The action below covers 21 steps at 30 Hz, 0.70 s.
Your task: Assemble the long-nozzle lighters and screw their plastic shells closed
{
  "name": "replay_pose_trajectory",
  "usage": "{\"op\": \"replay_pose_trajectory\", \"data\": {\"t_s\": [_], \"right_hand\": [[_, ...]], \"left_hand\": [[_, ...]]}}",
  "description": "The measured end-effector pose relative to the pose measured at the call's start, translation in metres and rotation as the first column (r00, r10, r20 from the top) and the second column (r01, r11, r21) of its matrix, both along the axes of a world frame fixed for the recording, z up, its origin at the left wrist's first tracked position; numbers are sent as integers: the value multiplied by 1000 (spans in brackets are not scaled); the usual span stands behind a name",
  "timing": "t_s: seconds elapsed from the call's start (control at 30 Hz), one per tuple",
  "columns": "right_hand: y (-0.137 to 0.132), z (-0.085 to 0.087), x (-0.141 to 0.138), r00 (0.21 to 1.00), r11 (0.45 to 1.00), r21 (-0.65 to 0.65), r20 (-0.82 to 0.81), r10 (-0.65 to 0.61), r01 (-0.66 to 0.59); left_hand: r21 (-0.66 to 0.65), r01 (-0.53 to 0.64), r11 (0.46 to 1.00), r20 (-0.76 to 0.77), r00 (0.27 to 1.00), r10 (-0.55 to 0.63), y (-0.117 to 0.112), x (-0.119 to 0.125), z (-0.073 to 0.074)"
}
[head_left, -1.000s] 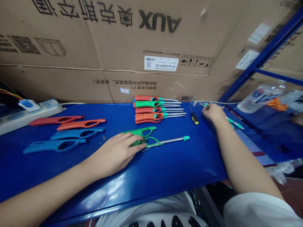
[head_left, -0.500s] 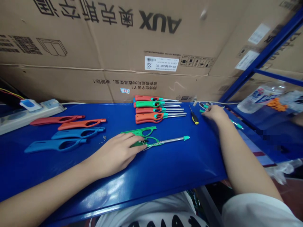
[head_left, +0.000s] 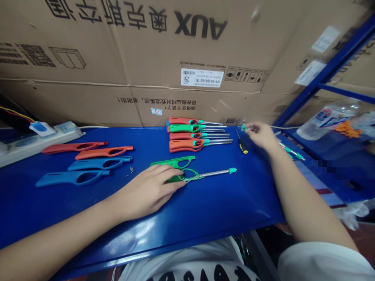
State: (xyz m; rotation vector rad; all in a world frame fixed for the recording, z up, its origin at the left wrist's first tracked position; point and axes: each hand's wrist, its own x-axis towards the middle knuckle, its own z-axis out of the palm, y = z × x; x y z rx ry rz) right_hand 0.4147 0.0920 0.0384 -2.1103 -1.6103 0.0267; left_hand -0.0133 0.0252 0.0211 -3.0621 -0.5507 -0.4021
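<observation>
My left hand (head_left: 152, 190) lies over the handle of an opened green gas lighter (head_left: 191, 176), its fingers closed on it. From this lighter a metal tube with a teal tip points right, and thin wires loop around its trigger ring. Just behind it is a separate green handle shell (head_left: 182, 160). At the back right, my right hand (head_left: 260, 136) pinches a small teal part (head_left: 243, 127), whose exact kind I cannot make out. A screwdriver (head_left: 243, 146) with a black and yellow handle lies beside that hand.
Several lighters (head_left: 184, 145) with metal tubes lie in a stack at the back. Red, orange and blue handle shells (head_left: 72, 178) are on the left, near tiny screws (head_left: 131, 169). A power strip (head_left: 63, 132) and a plastic bottle (head_left: 325, 119) flank the blue table (head_left: 222, 210). A cardboard box (head_left: 140, 54) stands behind.
My right hand has moved a little left and back from the parts at the right, with the small teal part between its fingers. My left hand stays on the green lighter.
</observation>
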Motion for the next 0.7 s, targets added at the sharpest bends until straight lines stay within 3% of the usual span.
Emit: {"op": "replay_pose_trajectory", "data": {"t_s": [0.07, 0.1, 0.2, 0.27, 0.3, 0.4, 0.53, 0.7], "right_hand": [[-6, 4, -21, 985, 987, 3, -71, 158, -158], [-10, 5, -32, 939, 951, 2, -154, 306, -310], [-22, -1, -68, 719, 744, -20, -277, 638, -668], [-28, -8, -86, 616, 619, -71, -233, 752, -782], [-30, -12, -92, 593, 586, -103, -211, 777, -804], [-32, -18, -98, 604, 583, -167, -130, 786, -795], [-32, -14, -91, 612, 608, -113, -1, 791, -786], [-38, -7, -95, 594, 588, -111, -28, 804, -801]], "left_hand": [[-9, 7, 1000, -1, 1000, -7, -1, 0, -1], [-15, 13, 1000, -1, 1000, -13, -1, -1, -1], [-33, 37, 999, 2, 999, -37, 0, 0, -1], [-45, 44, 998, 4, 999, -44, 1, 0, -2], [-50, 46, 998, 6, 999, -46, 2, 1, -2], [-59, 53, 997, 10, 999, -52, 4, 1, -4], [-55, 66, 996, 29, 997, -65, 4, 0, -6], [-52, 62, 997, 39, 997, -60, 4, 1, -4]]}}
